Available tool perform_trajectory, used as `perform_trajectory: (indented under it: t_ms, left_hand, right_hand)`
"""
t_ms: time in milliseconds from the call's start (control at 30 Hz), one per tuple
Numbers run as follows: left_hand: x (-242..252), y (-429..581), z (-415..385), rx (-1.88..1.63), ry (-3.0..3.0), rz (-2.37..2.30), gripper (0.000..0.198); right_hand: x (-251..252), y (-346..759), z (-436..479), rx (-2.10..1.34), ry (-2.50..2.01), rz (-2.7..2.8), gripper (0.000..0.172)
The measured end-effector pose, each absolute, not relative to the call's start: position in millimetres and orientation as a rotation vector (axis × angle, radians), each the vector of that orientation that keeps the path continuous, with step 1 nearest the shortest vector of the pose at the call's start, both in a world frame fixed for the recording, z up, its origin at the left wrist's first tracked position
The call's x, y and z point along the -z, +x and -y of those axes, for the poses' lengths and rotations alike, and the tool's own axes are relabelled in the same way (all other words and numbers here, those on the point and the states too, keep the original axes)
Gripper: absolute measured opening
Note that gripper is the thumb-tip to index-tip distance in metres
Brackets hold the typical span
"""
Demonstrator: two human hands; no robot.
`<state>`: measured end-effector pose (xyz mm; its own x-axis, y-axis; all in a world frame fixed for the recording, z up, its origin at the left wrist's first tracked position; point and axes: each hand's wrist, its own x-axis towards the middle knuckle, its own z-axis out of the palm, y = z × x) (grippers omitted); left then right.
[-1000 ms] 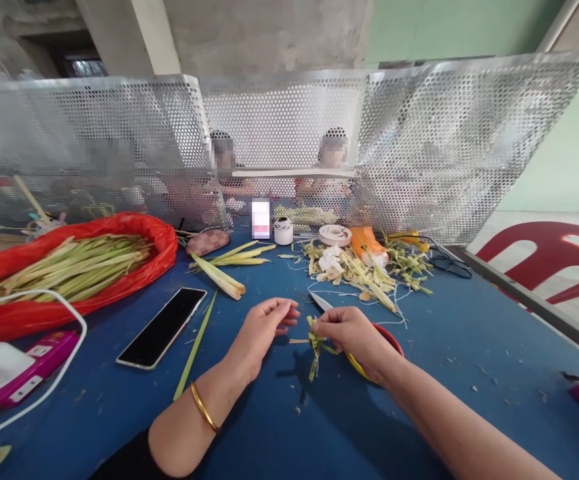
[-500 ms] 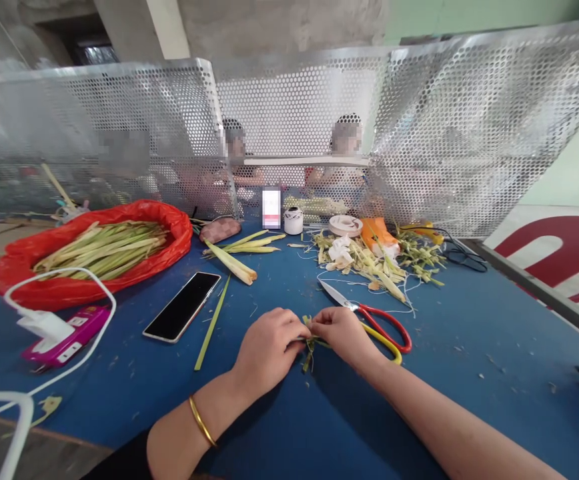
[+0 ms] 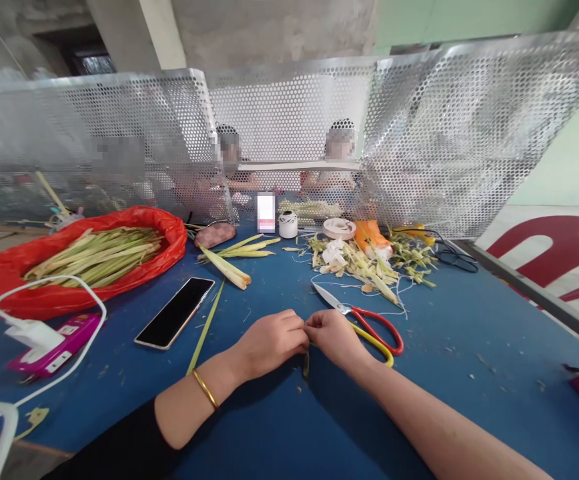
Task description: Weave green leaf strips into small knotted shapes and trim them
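My left hand [image 3: 278,339], with a gold bangle on the wrist, is closed with its fingertips pinched against those of my right hand [image 3: 337,339]. Both hands grip a small green leaf strip [image 3: 306,365]; its end hangs below the fingers, and the rest is hidden. Just beyond my right hand lie scissors [image 3: 330,298] with one red and one yellow handle, their blades pointing away to the left. A longer green strip [image 3: 206,330] rests on the table left of my left hand, partly behind the forearm.
On the left are a red bag [image 3: 169,230] of leaf strips, a phone [image 3: 175,313] and a purple power strip [image 3: 77,337] with a white cable. Pale husks [image 3: 232,270], a white jar [image 3: 288,225], a tape roll [image 3: 339,229] and leaf scraps [image 3: 364,270] lie farther back, before a perforated screen [image 3: 289,100].
My hands have drawn closer together, with fingertips meeting, and the leaf strip between them is now mostly covered. The whole view has shifted slightly; the scissors and phone stay put on the table.
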<state>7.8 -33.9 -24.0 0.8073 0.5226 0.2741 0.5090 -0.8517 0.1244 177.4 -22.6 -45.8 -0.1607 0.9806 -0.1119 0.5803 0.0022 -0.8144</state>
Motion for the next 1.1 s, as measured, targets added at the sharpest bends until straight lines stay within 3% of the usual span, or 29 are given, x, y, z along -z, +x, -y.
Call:
perform_trajectory:
  t_ms: [500, 667, 867, 1100]
  left_hand:
    - [24.9, 0.3, 32.6, -0.465, 2.905, -0.862, 0.026]
    - [22.2, 2.0, 34.5, -0.718, 2.201, -1.164, 0.013]
    - [25.6, 5.4, 34.1, -0.834, 1.521, -1.259, 0.012]
    - [23.9, -2.0, 35.0, -0.604, 2.429, -1.044, 0.005]
  right_hand:
    - [44.4, 176.4, 22.3, -1.010, -1.640, 1.824, 0.013]
    - [44.5, 177.9, 23.4, -1.012, -1.654, 1.843, 0.015]
    - [43.3, 177.7, 25.5, -0.992, -1.652, 1.859, 0.020]
    - [41.5, 177.0, 26.3, -0.996, -1.639, 1.870, 0.013]
